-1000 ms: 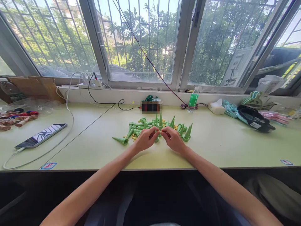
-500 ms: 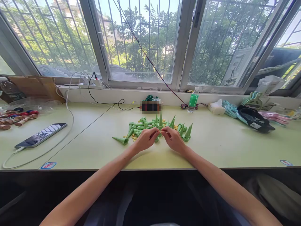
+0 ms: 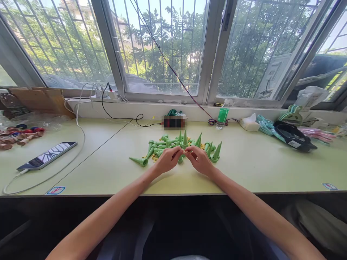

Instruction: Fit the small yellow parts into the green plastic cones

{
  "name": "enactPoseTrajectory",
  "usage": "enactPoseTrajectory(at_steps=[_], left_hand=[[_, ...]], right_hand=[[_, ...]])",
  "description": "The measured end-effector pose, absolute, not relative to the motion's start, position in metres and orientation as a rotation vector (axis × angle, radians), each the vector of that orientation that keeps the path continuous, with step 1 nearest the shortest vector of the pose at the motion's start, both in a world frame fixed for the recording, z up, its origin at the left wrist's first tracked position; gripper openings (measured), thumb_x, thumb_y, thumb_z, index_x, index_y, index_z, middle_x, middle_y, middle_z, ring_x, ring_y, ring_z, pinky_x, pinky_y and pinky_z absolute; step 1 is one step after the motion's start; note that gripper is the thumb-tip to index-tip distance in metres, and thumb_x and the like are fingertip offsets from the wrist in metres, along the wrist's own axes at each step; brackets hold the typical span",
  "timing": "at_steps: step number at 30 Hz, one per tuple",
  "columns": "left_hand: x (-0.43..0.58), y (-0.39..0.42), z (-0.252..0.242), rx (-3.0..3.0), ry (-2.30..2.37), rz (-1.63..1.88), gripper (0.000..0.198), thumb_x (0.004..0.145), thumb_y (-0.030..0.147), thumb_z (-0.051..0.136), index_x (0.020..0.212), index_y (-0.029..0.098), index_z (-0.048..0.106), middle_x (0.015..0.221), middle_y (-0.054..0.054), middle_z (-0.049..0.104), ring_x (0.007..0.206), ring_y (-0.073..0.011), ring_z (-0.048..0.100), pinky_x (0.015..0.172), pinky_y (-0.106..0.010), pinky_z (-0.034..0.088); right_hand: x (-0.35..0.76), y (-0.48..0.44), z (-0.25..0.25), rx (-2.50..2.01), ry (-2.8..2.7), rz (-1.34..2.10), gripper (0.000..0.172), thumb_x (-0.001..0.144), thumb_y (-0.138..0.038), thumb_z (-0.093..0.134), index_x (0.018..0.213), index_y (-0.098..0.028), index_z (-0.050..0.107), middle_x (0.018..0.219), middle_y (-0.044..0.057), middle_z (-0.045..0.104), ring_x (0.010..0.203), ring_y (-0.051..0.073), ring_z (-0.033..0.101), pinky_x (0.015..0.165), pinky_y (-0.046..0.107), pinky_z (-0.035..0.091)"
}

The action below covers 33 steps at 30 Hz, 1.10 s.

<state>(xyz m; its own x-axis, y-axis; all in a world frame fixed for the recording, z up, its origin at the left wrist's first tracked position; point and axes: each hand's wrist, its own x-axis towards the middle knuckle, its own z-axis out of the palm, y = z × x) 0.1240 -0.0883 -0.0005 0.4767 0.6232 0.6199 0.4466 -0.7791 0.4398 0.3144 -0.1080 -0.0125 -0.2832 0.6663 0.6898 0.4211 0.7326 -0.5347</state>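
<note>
A pile of green plastic cones (image 3: 162,147) lies on the pale green table (image 3: 260,169), some upright, some on their sides, with small yellow pieces among them. My left hand (image 3: 167,160) and my right hand (image 3: 200,160) meet at the near edge of the pile. Both are closed in a pinch, fingertips almost touching each other. The left fingers grip a green cone (image 3: 180,157) that shows partly below them. The right fingertips pinch something small that I cannot make out. One cone (image 3: 138,161) lies on its side apart, left of my left hand.
A phone (image 3: 47,155) on a white cable lies at the left. A green bottle (image 3: 222,115), a tissue box (image 3: 249,124) and a black item (image 3: 293,136) stand at the back right. Cables and a power strip (image 3: 107,96) run along the window sill.
Both hands stay at the pile's near edge. The fingertips have shifted slightly closer together; nothing else moved.
</note>
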Motion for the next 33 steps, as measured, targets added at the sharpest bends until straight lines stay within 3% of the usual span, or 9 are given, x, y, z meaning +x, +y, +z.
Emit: enactPoseTrajectory(at_steps=[14,25,33], left_hand=[[0.124,-0.088,-0.001,2.556,0.915,1.099,0.031,0.098,0.031,0.044,0.074,0.016,0.056,0.055,0.006,0.042,0.049,-0.0075,0.031,0.051,-0.022,0.028],[0.124,-0.085,0.003,2.385,1.163,1.481,0.042,0.097,0.036,0.044,0.061,0.018,0.038,0.050,0.006,0.028,0.047,-0.0079,0.023,0.049,-0.024,0.024],[0.125,-0.087,0.007,2.315,1.177,1.367,0.026,0.092,0.041,0.054,0.081,0.017,0.054,0.053,0.007,0.045,0.045,-0.0071,0.037,0.049,-0.021,0.030]], right_hand=[[0.315,-0.106,-0.014,-0.857,-1.902,0.377,0.018,0.097,-0.034,0.048,0.091,-0.019,0.057,0.071,0.001,0.062,0.059,0.013,0.057,0.057,0.024,0.041],[0.316,-0.100,-0.019,-0.941,-1.881,0.343,0.019,0.097,-0.032,0.046,0.085,-0.020,0.054,0.065,-0.001,0.055,0.053,0.012,0.047,0.055,0.025,0.038],[0.317,-0.096,-0.021,-0.995,-1.897,0.324,0.019,0.096,-0.032,0.047,0.083,-0.019,0.053,0.064,-0.001,0.055,0.052,0.013,0.045,0.054,0.025,0.036]])
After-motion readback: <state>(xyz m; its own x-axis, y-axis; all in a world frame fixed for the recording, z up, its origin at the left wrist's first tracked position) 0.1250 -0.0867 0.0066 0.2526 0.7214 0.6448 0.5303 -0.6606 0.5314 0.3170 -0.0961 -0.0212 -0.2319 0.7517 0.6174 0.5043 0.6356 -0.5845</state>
